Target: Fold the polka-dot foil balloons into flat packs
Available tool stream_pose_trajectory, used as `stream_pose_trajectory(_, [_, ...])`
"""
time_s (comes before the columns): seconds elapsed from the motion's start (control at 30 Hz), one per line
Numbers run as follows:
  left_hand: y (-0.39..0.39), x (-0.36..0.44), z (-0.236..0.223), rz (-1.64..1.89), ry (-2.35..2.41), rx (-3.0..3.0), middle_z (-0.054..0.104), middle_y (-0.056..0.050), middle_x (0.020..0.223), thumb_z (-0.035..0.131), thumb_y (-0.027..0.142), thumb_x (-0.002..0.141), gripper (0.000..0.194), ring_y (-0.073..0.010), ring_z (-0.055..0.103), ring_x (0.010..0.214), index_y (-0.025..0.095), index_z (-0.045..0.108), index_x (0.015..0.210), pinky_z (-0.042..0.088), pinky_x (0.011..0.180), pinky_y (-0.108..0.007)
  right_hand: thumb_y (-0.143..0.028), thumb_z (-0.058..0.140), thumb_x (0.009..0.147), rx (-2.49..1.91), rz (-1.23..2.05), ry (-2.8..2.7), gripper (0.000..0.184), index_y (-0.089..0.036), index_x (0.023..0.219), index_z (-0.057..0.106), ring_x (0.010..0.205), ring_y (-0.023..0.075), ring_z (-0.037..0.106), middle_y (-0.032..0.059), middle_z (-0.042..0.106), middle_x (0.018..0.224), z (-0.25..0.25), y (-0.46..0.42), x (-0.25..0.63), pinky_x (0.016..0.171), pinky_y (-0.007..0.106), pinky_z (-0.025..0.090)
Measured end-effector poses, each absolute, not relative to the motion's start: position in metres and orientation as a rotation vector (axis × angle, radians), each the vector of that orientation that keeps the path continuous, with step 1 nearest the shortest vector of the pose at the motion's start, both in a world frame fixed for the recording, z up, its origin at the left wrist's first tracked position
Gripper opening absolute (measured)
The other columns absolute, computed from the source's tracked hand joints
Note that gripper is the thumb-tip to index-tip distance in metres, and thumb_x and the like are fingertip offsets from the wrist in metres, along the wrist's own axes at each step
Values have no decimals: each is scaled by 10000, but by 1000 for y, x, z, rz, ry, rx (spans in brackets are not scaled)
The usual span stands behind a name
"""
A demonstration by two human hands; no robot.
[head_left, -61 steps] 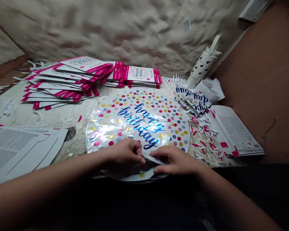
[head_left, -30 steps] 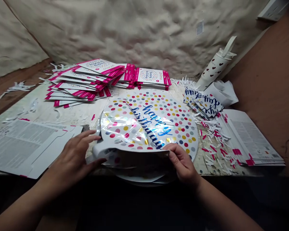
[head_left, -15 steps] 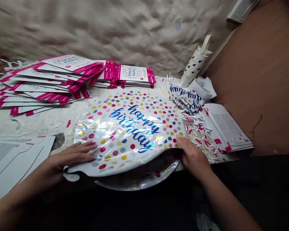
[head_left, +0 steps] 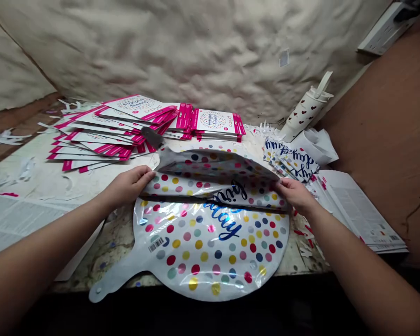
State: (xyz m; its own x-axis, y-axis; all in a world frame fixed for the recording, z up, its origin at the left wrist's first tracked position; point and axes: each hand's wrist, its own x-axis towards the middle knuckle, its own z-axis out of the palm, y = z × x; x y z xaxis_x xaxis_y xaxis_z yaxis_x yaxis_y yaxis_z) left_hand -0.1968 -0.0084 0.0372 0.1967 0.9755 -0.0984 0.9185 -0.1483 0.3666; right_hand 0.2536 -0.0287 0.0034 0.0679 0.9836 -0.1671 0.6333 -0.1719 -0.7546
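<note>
A foil balloon (head_left: 210, 252) lies flat on the table (head_left: 38, 172), right in front of the person, its round body printed with coloured dots and blue script. Its far part is folded back toward the wall, and the crease runs across the middle, leaving "birthday" partly hidden. The balloon's neck (head_left: 115, 275) points to the near left, with a barcode (head_left: 156, 244) just above it.

The left hand (head_left: 128, 186) is at the left end of the fold, fingers together and curled over the foil. The right hand (head_left: 294, 193) has the right end, fingers bent over the edge. Both are mostly closed on the foil, holding it rather than clenching it.

Behind the balloon are stacks of pink-edged packets (head_left: 108, 130) (head_left: 215, 122), flat and overlapping. Whether they hold anything, I cannot tell. To the right stands a heart-print bottle (head_left: 304, 112), tilted, with crumpled white paper (head_left: 317, 147) against it and a pile of lettered foil strips (head_left: 290, 158) close by. Printed sheets lie on both sides, left (head_left: 17, 219) and right (head_left: 357, 210), with white and pink scraps (head_left: 306, 247) scattered near the right hand
</note>
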Motion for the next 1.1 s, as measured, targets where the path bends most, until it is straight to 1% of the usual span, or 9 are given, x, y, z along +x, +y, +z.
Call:
stream_pose_trajectory(0.13, [13, -184, 33, 33, 2033, 2120, 606, -51, 748, 216, 454, 916, 473, -192, 564, 705, 133, 561, 954, 390, 599, -259, -533, 508, 746, -2031, 756, -1660, 391, -163, 792, 628, 587, 161, 544, 8, 594, 593, -2, 1, 247, 525, 251, 403])
stream_pose_trajectory(0.23, [7, -172, 27, 117, 2207, 2249, 635, -143, 895, 246, 406, 908, 472, -281, 589, 838, 96, 545, 1100, 423, 710, -367, -544, 557, 709, -2175, 571, -1684, 380, -176, 781, 612, 599, 167, 524, 6, 572, 598, -1, 13, 242, 548, 261, 375])
stream_pose_trajectory(0.37, [-23, -155, 15, 200, 1728, 2734, 507, -156, 1281, 254, 368, 918, 499, -285, 448, 1185, 104, 452, 1291, 310, 998, -432, -584, 592, 678, -2323, 425, -1706, 447, -175, 861, 597, 737, 211, 567, 66, 626, 776, 6, 28, 240, 634, 293, 397])
stream_pose_trajectory(0.5, [-43, -160, 3, -107, 1575, 2567, 331, -139, 1431, 293, 464, 902, 615, -280, 296, 1317, 80, 322, 1382, 278, 1052, -419, -615, 567, 700, -2456, 312, -1695, 577, -125, 1005, 570, 892, 331, 576, 175, 629, 933, 21, 33, 232, 738, 424, 416])
stream_pose_trajectory(0.63, [-46, -173, -2, -141, 1516, 2574, 144, -118, 1486, 305, 593, 864, 718, -301, 135, 1366, 156, 202, 1424, 189, 1083, -466, -424, 465, 855, -2200, -26, -1958, 529, -71, 1249, 445, 1169, 374, 438, 253, 506, 1226, 33, 13, 167, 926, 522, 337])
stream_pose_trajectory(0.73, [-46, -177, -8, -87, 1497, 2599, 91, -84, 1495, 353, 614, 840, 690, -319, 115, 1364, 266, 205, 1417, 184, 1075, -483, -373, 346, 914, -1608, 259, -2446, 497, -103, 1329, 391, 1319, 272, 288, 162, 352, 1416, 27, -17, 88, 1066, 452, 243])
stream_pose_trajectory(0.87, [-45, -183, -15, -55, 1540, 2616, 115, -80, 1498, 400, 615, 817, 688, -344, 147, 1354, 307, 224, 1407, 208, 1054, -512, -609, 339, 849, -1251, 652, -2689, 772, -89, 1411, 241, 1379, 264, 121, 135, 163, 1495, 3, -46, 55, 1108, 468, 141])
stream_pose_trajectory(0.97, [-42, -185, -13, -136, 1570, 2572, 144, -103, 1497, 370, 612, 825, 677, -352, 162, 1349, 295, 234, 1408, 232, 1039, -517, -615, 342, 848, -1630, 590, -2516, 778, -110, 1425, 209, 1375, 259, 142, 119, 173, 1494, -7, -62, 123, 1105, 480, 143])
stream_pose_trajectory(1.1, [-39, -152, -4, -111, 1684, 2569, 199, -158, 1480, 327, 619, 825, 739, -370, 146, 1349, 159, 291, 1402, 215, 1048, -503, -404, 347, 908, -2231, 109, -1983, 602, -13, 1366, 328, 1334, 329, 246, 217, 316, 1421, -6, -96, 215, 1072, 538, 186])
